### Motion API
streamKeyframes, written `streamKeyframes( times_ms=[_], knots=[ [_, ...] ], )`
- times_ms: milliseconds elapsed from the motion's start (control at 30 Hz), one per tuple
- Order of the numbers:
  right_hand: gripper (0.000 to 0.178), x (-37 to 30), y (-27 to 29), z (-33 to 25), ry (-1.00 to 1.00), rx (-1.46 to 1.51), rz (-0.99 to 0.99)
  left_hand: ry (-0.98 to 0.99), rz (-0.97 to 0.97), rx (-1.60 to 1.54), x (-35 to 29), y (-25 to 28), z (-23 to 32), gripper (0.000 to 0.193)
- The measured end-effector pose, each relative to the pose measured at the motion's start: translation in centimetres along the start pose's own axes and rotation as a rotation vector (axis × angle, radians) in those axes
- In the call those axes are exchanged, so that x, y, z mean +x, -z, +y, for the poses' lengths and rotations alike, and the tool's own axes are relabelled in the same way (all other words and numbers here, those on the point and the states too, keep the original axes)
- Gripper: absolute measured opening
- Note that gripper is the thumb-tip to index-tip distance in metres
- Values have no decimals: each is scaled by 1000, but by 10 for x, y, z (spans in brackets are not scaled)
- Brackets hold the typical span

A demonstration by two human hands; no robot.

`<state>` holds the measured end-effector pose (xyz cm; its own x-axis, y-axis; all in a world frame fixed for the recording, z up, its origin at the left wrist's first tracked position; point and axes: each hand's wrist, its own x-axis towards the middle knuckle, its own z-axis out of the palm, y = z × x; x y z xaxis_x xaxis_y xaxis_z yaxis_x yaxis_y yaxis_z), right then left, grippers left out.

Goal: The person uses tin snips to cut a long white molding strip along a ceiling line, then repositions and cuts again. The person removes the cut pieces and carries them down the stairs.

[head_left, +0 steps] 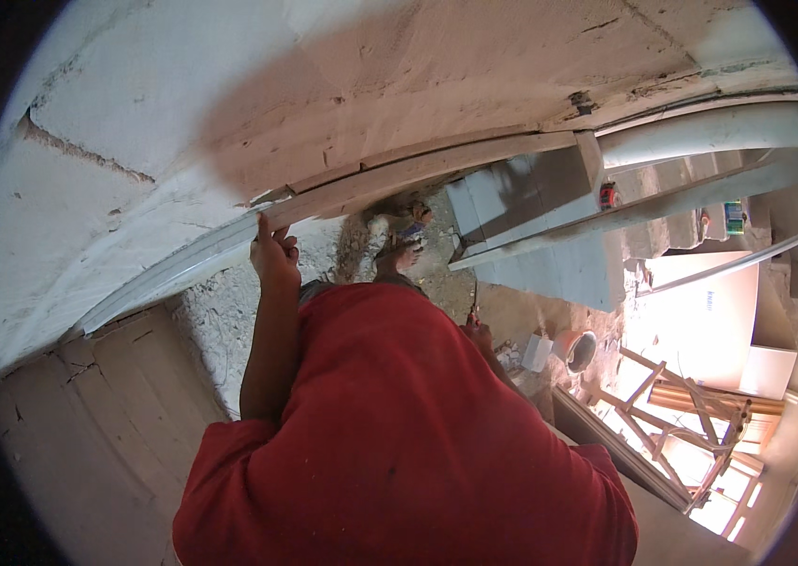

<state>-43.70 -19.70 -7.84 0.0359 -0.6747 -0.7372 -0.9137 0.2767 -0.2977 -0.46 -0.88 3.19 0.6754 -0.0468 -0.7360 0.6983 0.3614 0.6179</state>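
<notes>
My left hand [276, 257] is raised to the wall, one finger stretched up against the end of a long white strip [168, 264] and the other fingers curled. The strip runs along the wall's lower edge and meets a pinkish ledge [399, 172] at my fingers. Low by my right side, my right hand [479, 335] is closed around a thin-shafted hand tool [475, 300]. Its shaft points away from me, and its exact kind is too small to make out. My red shirt hides much of my right forearm.
A plastered wall [370, 85] fills the far side. Rubble [229, 311] lies left of my feet. Pale boards [540, 245] stand to the right, crossed by a long beam [663, 209]. Beyond are a bucket [575, 349], a white box [537, 353] and a wooden frame [668, 415].
</notes>
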Motion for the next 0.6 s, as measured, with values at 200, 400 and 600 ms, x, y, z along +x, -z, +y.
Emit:
streamKeyframes(
  times_ms=[200,400,600],
  knots=[
    [89,21,4,26,-129,279,-51,-12,-42,4,1,4,1,47],
    [52,16,-12,60,24,259,-102,11,-97,10,9,8,-4,47],
    [41,42,-56,117,27,44,-263,30,-97,15,9,12,-1,44]
  ],
)
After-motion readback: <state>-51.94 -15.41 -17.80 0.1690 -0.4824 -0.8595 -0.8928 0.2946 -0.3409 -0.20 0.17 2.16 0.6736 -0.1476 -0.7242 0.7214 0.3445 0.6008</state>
